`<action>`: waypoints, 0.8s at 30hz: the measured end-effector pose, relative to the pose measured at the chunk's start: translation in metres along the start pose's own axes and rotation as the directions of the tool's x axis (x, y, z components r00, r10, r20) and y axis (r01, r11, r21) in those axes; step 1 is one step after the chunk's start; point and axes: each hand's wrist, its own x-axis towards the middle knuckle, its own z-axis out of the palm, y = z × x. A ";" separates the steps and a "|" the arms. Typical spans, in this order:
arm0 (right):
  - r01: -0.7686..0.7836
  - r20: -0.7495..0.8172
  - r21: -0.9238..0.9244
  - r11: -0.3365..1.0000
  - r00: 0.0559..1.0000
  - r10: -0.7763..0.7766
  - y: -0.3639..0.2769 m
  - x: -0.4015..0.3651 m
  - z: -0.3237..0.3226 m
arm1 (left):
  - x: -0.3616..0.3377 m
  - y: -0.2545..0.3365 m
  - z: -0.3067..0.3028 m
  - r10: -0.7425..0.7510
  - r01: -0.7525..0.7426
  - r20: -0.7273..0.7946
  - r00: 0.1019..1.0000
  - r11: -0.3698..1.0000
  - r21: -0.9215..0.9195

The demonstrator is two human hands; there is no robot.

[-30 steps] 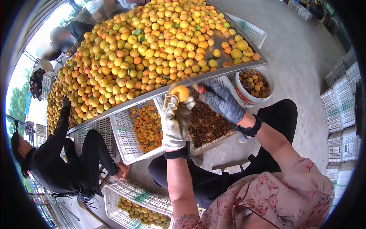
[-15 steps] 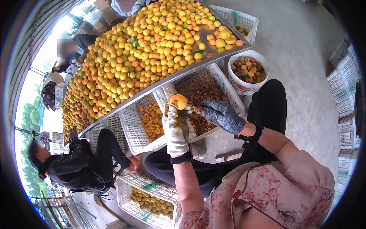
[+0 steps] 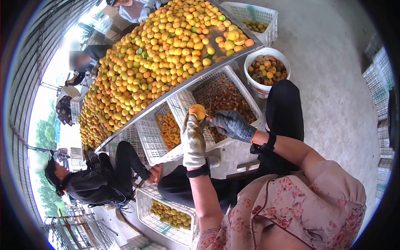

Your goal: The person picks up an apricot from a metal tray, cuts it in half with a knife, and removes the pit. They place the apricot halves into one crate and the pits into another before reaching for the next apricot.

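Observation:
My left hand [image 3: 193, 139], in a whitish work glove, is closed around a yellow-orange apricot [image 3: 197, 111] and holds it up above the crates. My right hand [image 3: 235, 126], in a grey knitted glove, grips a small knife, mostly hidden by the fingers, with a bit of red showing; its tip end is close beside the apricot. Below my hands stands a white crate [image 3: 246, 87] with brown apricot pits [image 3: 229, 100]. Left of it, another white crate [image 3: 146, 143] holds halved apricots [image 3: 170, 131].
A metal-edged table [image 3: 183, 85] heaped with whole apricots [image 3: 137, 71] spans the far side. A white bucket [image 3: 254, 85] of fruit and a crate [image 3: 273, 29] stand right. A crate [image 3: 143, 208] with apricots is lower left. A person [image 3: 89, 183] sits left; others are beyond the table.
The view has shifted slightly. My right hand has tilted and moved a little closer to the apricot, so less of the knife shows. The left hand still holds the apricot.

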 end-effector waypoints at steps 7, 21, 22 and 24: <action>0.177 -0.043 -0.299 0.938 0.979 -0.198 -0.011 0.023 0.006 | 0.023 -0.034 -0.015 0.174 -0.143 -0.027 0.984 0.879 0.454; 0.175 -0.080 -0.478 0.861 0.967 -0.241 -0.001 0.024 -0.008 | 0.035 -0.032 -0.016 -0.143 0.164 0.088 0.986 0.932 -0.324; 0.145 -0.085 -0.429 0.892 0.976 -0.200 0.001 0.024 -0.008 | 0.032 -0.028 -0.010 -0.082 0.103 0.091 0.993 0.959 -0.264; 0.136 -0.089 -0.443 0.886 0.977 -0.195 0.001 0.025 -0.008 | 0.031 -0.029 -0.014 -0.067 0.071 0.026 0.997 0.974 -0.215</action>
